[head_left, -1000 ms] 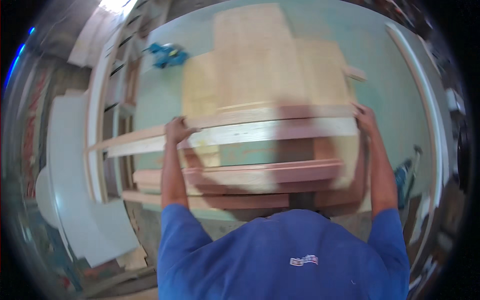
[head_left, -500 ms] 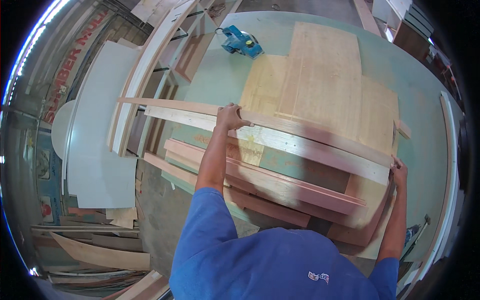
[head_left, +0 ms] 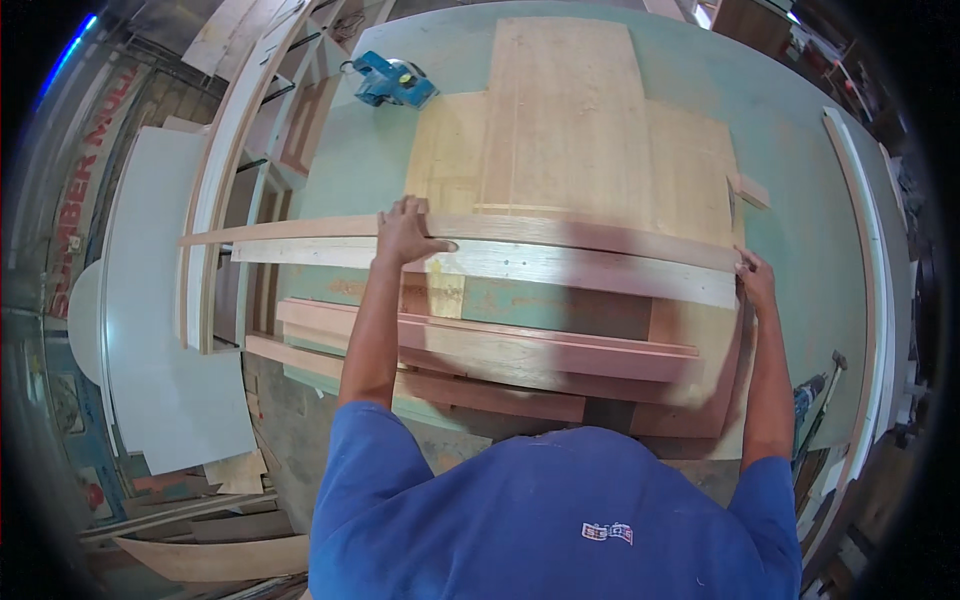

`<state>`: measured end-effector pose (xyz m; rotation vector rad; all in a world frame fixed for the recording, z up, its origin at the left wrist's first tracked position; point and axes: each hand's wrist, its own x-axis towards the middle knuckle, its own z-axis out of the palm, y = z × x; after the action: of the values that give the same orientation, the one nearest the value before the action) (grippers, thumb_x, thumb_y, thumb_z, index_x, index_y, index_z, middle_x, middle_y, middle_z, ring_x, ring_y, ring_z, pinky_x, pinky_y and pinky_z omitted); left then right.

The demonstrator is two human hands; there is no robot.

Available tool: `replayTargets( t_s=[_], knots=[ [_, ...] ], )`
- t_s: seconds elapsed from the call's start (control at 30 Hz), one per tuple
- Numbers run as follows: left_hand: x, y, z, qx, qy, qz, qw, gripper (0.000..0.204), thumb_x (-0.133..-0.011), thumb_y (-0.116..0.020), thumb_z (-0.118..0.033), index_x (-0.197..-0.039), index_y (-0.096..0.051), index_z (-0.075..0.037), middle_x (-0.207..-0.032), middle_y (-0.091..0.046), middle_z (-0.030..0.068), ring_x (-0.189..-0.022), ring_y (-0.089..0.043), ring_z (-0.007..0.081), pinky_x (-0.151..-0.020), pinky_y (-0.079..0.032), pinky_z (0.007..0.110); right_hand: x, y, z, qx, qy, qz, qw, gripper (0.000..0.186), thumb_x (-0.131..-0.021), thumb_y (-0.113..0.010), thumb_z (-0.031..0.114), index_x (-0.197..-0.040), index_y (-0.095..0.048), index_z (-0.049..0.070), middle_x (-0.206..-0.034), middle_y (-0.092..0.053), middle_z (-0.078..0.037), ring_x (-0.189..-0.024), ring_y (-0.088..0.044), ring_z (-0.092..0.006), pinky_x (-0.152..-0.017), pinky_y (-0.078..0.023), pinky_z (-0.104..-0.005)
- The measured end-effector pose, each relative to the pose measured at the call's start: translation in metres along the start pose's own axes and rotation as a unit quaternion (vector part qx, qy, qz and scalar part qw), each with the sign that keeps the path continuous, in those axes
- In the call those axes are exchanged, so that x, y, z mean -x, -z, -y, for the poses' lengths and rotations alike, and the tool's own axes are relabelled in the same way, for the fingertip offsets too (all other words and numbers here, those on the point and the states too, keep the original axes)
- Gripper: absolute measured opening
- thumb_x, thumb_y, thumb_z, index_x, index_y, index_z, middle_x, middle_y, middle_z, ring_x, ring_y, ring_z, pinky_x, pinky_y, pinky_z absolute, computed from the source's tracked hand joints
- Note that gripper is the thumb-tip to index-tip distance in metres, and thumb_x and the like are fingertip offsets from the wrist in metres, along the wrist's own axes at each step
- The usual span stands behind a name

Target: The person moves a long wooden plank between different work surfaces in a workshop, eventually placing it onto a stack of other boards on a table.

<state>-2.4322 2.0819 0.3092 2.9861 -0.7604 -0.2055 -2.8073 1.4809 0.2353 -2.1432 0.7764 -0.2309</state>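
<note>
Two long wooden pieces lie side by side across the bench in front of me: a light brown strip (head_left: 580,236) on the far side and a paler, whitish board (head_left: 500,261) on the near side. My left hand (head_left: 402,238) is closed over the strip left of its middle, fingers past the far edge and thumb stretched across the pale board. At the right ends of both pieces, my right hand (head_left: 758,280) grips with its fingertips on the strip's end; its palm side is hidden. Closer to me rest several reddish boards (head_left: 540,362), stacked roughly parallel.
A blue power planer (head_left: 392,82) stands on the green bench top (head_left: 340,190) at the far left. Flat plywood panels (head_left: 565,110) lie beyond the strips. A small wood block (head_left: 752,190), a drill (head_left: 808,392) and a hammer (head_left: 838,362) are to the right. A cabinet frame (head_left: 222,170) stands at left.
The view has turned, so the bench and boards sit further left and more level. Both hands keep about the same places on the wood.
</note>
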Motion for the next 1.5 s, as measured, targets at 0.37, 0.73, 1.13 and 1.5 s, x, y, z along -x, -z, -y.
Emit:
replayTargets(
  t_s=[0.37,0.73,1.13,1.5],
  knots=[
    [0.042,-0.045,-0.222,0.041,-0.290,-0.008,0.956,0.137,-0.041,-0.084,-0.071,-0.154,-0.030,-0.015,-0.154,-0.027,0.0308,-0.146,-0.020,0.0451,-0.118,-0.008,0.062,0.003,-0.002,0.002,0.049,-0.021,-0.022,0.998,0.046,-0.081,-0.068,0.014,-0.127,-0.065,0.011,-0.121,-0.067,-0.018,-0.106,-0.067,-0.0265,-0.095,-0.049,-0.0351],
    [0.034,-0.052,-0.239,0.081,-0.313,-0.075,0.943,0.124,-0.049,-0.083,-0.067,-0.151,-0.037,-0.014,-0.130,-0.049,0.0287,-0.127,-0.042,0.0456,-0.113,-0.025,0.057,0.008,-0.006,-0.002,0.091,0.011,-0.077,0.993,0.040,-0.085,-0.065,0.011,-0.125,-0.065,0.005,-0.095,-0.071,-0.008,-0.081,-0.064,-0.0147,-0.077,-0.051,-0.0301],
    [0.044,-0.038,-0.262,0.039,-0.289,-0.039,0.956,0.120,-0.051,-0.086,-0.061,-0.150,-0.037,-0.013,-0.133,-0.046,0.0243,-0.128,-0.040,0.0404,-0.114,-0.028,0.051,0.067,-0.006,-0.009,-0.081,-0.035,-0.164,0.982,0.032,-0.089,-0.055,0.014,-0.114,-0.068,-0.001,-0.101,-0.072,-0.019,-0.095,-0.070,-0.0293,-0.086,-0.053,-0.0372],
    [0.020,-0.052,-0.269,0.066,-0.232,-0.030,0.970,0.077,-0.076,-0.075,-0.052,-0.137,-0.052,-0.012,-0.121,-0.056,0.0193,-0.118,-0.051,0.0383,-0.103,-0.039,0.049,0.070,-0.038,-0.011,-0.057,-0.010,-0.191,0.980,0.030,-0.091,-0.054,0.013,-0.114,-0.069,0.002,-0.115,-0.068,-0.019,-0.110,-0.063,-0.0334,-0.097,-0.049,-0.0395]
  ],
)
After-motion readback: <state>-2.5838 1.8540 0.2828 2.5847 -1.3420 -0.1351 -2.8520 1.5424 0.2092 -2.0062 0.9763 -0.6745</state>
